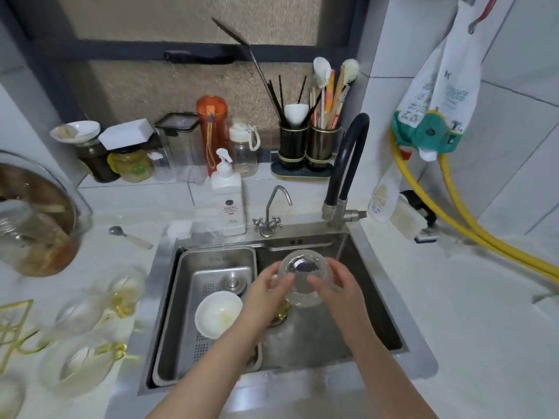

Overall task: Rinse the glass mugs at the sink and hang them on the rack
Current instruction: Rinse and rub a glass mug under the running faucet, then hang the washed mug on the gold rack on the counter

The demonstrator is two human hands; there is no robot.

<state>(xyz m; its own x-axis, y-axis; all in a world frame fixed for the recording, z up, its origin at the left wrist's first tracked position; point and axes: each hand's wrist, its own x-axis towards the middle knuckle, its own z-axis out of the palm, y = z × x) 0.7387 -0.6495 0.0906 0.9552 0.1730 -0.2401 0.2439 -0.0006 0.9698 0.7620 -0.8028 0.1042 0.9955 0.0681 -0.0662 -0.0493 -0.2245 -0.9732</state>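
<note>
The glass mug [302, 279] was held over the right basin of the sink [420, 355], mouth tilted toward the camera, above the drain. The left hand [266, 293] gripped it from 9 o'clock, fingers curled round the wall and thumb across the near rim. The right hand [338, 285] gripped it from 3 o'clock, fingers wrapped round the far side and thumb lying over the mouth. A gold handle [282, 313] showed below the mug at 7 o'clock, partly hidden by the left hand.

At 9 o'clock of the mug, a steel drain tray [184, 297] filled the left part of the sink and held a white bowl [218, 313], just beside the left wrist. At 12 o'clock, a small tap [272, 210] stood on the sink's back edge; at 1 o'clock, the black faucet [348, 164] arched above the basin's far right corner. A soap bottle [227, 201] stood at 11 o'clock.

Open basin floor lay at 3 to 5 o'clock of the mug, up to the right wall. On the counter at 8 o'clock, well apart, more glass mugs [81, 358] stood blurred near a gold rack [13, 325] at the left frame edge.
</note>
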